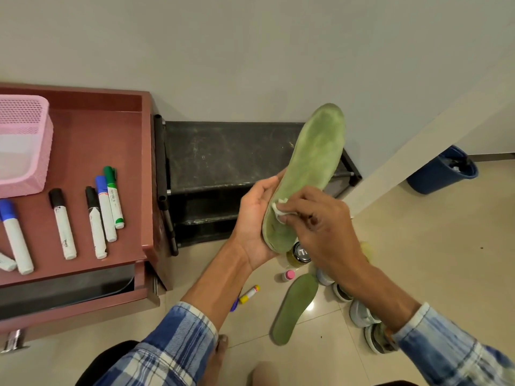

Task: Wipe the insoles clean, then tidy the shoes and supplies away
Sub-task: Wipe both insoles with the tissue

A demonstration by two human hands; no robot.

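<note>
green insole point(309, 168), matte and fuzzy with darker blotches at the toe, is held upright in front of a black shoe rack point(228, 151). left hand point(256, 218) cups its heel end, fingers mostly hidden behind the foam. right hand point(320, 218) pinches a small crumpled white wad point(280, 211), perhaps tissue, against the heel area. second insole point(295, 307) lies flat on the tiled floor point(418, 260). pale shoes point(362, 313) are partly covered by the right forearm, and a dark-lidded jar point(301, 253) peeks out below.

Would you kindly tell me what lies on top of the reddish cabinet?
A pink basket and several markers lie on the cabinet; whatever sits beneath the basket is covered.
</note>
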